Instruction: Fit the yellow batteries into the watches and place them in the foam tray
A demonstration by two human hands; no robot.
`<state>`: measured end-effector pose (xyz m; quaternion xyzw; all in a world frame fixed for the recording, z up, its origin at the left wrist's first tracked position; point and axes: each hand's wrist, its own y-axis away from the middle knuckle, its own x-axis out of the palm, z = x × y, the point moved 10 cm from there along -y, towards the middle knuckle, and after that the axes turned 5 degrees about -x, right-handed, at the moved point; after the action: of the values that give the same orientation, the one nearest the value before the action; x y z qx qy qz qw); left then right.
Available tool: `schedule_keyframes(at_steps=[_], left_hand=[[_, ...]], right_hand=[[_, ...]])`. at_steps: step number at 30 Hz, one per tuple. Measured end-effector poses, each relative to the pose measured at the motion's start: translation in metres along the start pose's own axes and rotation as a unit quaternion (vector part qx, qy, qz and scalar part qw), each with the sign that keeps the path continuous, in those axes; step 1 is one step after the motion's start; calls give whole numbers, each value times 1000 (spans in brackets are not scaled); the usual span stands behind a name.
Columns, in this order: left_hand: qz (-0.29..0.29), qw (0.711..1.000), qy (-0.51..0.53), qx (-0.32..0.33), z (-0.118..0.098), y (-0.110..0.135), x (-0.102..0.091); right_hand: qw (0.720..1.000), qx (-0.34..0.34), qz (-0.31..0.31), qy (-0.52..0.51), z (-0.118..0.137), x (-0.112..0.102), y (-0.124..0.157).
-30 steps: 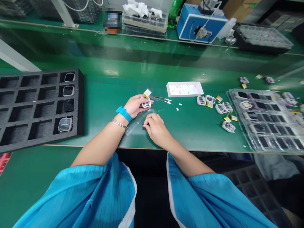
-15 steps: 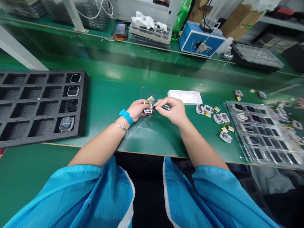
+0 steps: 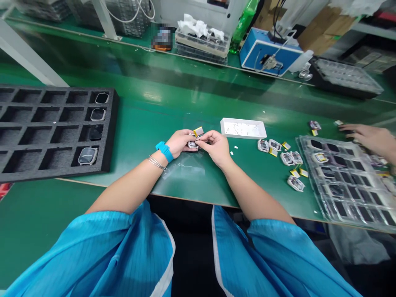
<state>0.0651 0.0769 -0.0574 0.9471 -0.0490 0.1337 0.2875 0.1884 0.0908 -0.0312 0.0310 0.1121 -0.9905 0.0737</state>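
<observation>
My left hand (image 3: 181, 143) is closed on an opened smartwatch case (image 3: 193, 144), its inside facing up. A small silver battery with a yellow end (image 3: 198, 131) sticks up from the far side of the case. My right hand (image 3: 216, 147) is pinched at the right edge of the case, touching it or nearly so. Whatever is between those fingertips is too small to make out. Just beyond the right hand lies a white box (image 3: 243, 128) with many tiny parts in it.
Left, a black foam tray (image 3: 113, 123) holds several watches. To the right lie several opened watch cases (image 3: 287, 158) with batteries, beside clear plastic trays (image 3: 312, 189) of watch parts. Another person's hand (image 3: 368, 136) reaches in there. A blue machine (image 3: 262, 51) stands on the back shelf.
My right hand has moved left, from beside the watch case onto its edge. Two small white bits now show on the table right of it. The other person's hand has come further in.
</observation>
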Motion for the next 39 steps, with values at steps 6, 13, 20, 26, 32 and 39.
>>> schedule_keyframes(at_steps=[6, 13, 20, 26, 32, 39], left_hand=[[-3, 1000, 5, 1, -1, 0, -1], [-5, 1000, 8, 4, -3, 2, -2], [0, 1000, -6, -5, -3, 1, 0], [-2, 1000, -1, 5, -1, -1, -4], [2, 1000, -9, 2, -1, 1, -2], [10, 1000, -27, -8, -1, 3, 2]], right_hand=[[999, -18, -9, 30, 3, 2, 1], [998, -38, -12, 46, 14, 6, 3], [997, -48, 4, 58, 14, 8, 4], [968, -124, -10, 219, 34, 8, 8], [976, -110, -21, 185, 23, -7, -2], [993, -71, 19, 89, 8, -9, -8]])
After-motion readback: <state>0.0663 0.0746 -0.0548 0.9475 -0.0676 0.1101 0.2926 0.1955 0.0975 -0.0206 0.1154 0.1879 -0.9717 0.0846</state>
